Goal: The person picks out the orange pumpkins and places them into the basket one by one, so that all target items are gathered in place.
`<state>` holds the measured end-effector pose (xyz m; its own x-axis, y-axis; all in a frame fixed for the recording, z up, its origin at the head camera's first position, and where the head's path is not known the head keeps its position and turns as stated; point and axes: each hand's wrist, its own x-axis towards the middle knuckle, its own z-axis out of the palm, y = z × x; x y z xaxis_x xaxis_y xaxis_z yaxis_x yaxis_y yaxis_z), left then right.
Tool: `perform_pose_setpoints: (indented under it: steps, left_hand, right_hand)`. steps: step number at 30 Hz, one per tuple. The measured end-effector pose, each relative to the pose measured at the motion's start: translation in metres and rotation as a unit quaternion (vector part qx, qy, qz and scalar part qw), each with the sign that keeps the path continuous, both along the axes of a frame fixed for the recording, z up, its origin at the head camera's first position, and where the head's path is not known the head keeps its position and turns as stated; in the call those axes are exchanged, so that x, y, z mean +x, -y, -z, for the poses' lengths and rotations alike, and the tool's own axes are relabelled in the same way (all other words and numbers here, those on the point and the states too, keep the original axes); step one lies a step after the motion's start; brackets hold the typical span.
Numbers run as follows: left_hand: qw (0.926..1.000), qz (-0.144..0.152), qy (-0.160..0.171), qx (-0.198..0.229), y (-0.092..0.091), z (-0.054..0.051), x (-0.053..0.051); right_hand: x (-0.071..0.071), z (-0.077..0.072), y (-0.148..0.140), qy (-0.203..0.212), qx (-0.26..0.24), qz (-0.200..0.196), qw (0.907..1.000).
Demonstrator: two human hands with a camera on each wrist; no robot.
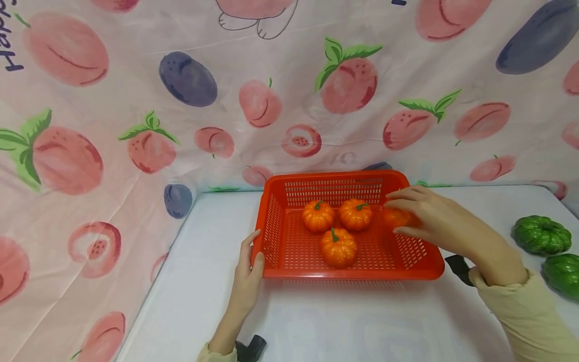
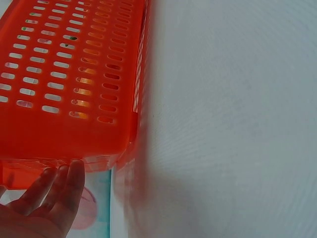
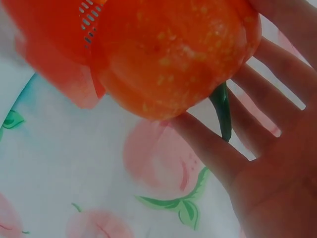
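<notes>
A red plastic basket (image 1: 344,274) with slotted walls stands on the white table. Inside it sit three small orange pumpkins with green stems, one at back left (image 1: 318,216), one at back right (image 1: 356,214), one in front (image 1: 339,248). My left hand (image 1: 248,271) holds the basket's left rim; in the left wrist view its fingers (image 2: 69,193) touch the basket wall (image 2: 64,134). At the basket's right side, my right hand (image 1: 427,213) grips another orange pumpkin (image 3: 168,54) between thumb and fingers, its dark green stem showing between the fingers. In the head view the hand partly covers this pumpkin.
Two green pumpkin-like vegetables, one behind (image 1: 541,235) and one nearer (image 1: 563,274), lie on the table at the right, beside my right forearm. A fruit-printed cloth (image 1: 271,60) hangs behind and to the left of the white table (image 1: 316,322).
</notes>
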<state>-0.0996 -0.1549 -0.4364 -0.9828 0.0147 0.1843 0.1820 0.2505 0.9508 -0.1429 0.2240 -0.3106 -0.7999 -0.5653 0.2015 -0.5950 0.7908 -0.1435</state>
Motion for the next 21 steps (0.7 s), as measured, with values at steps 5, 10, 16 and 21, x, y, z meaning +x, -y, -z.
perform_pose_setpoints:
  steps: [5, 10, 16, 21]
  left_hand:
    - [1.0000, 0.000, 0.000, 0.000, 0.000, 0.000, 0.000]
    - [1.0000, 0.000, 0.003, 0.000, -0.001, -0.001, 0.000]
    - [1.0000, 0.000, 0.005, -0.002, -0.001, -0.001, 0.000]
    - [1.0000, -0.002, 0.006, -0.002, -0.001, 0.000, 0.000]
  right_hand:
    - [-0.003, 0.001, 0.006, 0.002, -0.001, -0.012, 0.9999]
    - [-0.005, 0.001, 0.010, 0.010, 0.006, -0.011, 0.9999]
    - [-0.007, 0.003, 0.014, 0.016, 0.006, -0.024, 0.9996]
    - [-0.011, 0.005, 0.017, 0.017, 0.008, -0.036, 0.9992]
